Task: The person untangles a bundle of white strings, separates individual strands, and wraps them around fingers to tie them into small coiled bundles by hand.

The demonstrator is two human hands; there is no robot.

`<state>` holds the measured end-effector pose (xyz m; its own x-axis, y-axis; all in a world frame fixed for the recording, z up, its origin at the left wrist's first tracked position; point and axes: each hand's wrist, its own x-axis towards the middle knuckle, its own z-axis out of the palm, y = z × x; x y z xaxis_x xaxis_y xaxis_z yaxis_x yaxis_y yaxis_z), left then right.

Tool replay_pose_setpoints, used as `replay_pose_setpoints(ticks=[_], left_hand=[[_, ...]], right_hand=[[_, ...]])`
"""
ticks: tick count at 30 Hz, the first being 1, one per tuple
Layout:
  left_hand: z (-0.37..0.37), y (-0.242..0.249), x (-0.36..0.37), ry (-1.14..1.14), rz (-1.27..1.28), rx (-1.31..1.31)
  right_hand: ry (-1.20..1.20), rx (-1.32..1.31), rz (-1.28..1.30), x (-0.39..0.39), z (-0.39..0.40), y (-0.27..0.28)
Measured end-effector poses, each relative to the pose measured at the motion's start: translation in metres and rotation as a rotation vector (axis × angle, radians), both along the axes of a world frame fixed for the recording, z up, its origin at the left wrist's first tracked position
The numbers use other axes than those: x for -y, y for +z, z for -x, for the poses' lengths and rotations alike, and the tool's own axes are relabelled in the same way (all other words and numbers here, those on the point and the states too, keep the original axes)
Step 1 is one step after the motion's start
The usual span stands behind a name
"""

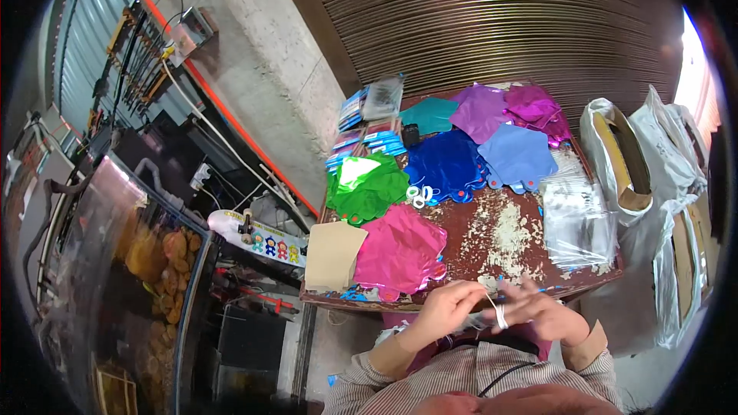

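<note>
At the table's front edge, my left hand (450,309) has its thumb and fingertips pinched on the end of a thin white ribbon (500,317). The ribbon loops round the fingers of my right hand (550,315), just to the right; those fingers are partly stretched out and smeared by motion. Closest to my left hand on the table lies a stack of shiny pink foil sheets (401,250). White ring-shaped rolls (419,197) lie beyond it, beside blue foil sheets (442,165).
Green foil sheets (369,187), a beige card (334,255) and blue-edged packets (361,142) lie left. Purple sheets (480,111), light blue sheets (515,155) and clear plastic sleeves (576,219) lie back and right. White bags with cardboard (615,161) stand right; a glass tank (146,284) stands left.
</note>
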<state>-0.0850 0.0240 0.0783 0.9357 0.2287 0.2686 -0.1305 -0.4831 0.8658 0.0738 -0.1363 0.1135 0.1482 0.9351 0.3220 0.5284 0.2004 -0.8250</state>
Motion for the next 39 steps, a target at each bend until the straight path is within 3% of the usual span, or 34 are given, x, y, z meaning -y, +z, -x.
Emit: replay_pose_setpoints(ticks=[2, 3, 7, 13, 17, 18, 22, 23, 27, 28, 32, 33, 35, 37, 39], left_hand=[[-0.002, -0.005, -0.006, 0.068, -0.071, 0.014], [-0.001, -0.002, -0.006, 0.06, -0.07, 0.011], [-0.002, 0.018, 0.001, 0.06, -0.018, 0.026], [-0.003, -0.001, 0.01, -0.065, -0.04, -0.103], [-0.005, 0.013, -0.001, 0.07, -0.054, -0.069], [-0.005, 0.012, 0.002, 0.067, -0.049, -0.072], [-0.003, 0.007, 0.015, -0.029, -0.047, -0.025], [-0.005, 0.006, 0.014, -0.03, -0.042, -0.023], [-0.008, 0.001, 0.0, 0.045, -0.013, -0.175], [-0.008, 0.0, 0.0, 0.044, -0.011, -0.175], [-0.013, -0.005, 0.004, 0.059, -0.069, 0.024], [-0.015, 0.0, -0.002, 0.099, -0.088, 0.005], [-0.019, 0.01, -0.017, 0.142, -0.106, -0.019], [-0.024, 0.01, -0.029, 0.176, 0.271, -0.117], [-0.028, 0.01, -0.036, 0.336, 0.191, -0.003]], right_hand=[[0.33, -0.552, -0.112, 0.002, -0.002, 0.0], [0.323, -0.554, -0.113, 0.004, -0.003, -0.001], [0.091, 0.387, 0.449, 0.015, -0.013, -0.006], [-0.247, 0.086, 0.059, 0.009, 0.0, 0.015], [0.356, -0.171, 0.139, 0.02, -0.016, -0.013], [0.354, -0.175, 0.143, 0.021, -0.014, -0.012], [-0.238, 0.367, 0.087, 0.01, 0.004, -0.005], [-0.238, 0.37, 0.092, 0.011, 0.001, -0.007], [0.307, -0.12, -0.026, 0.011, -0.016, -0.033], [0.306, -0.12, -0.024, 0.009, -0.015, -0.031], [-0.227, 0.56, 0.147, -0.007, 0.001, -0.009], [-0.222, 0.564, 0.15, -0.01, -0.003, -0.011], [-0.046, 0.149, 0.078, -0.024, -0.014, -0.03], [0.123, -0.27, 0.003, -0.037, -0.022, -0.046], [0.085, -0.246, -0.087, -0.057, -0.019, -0.04]])
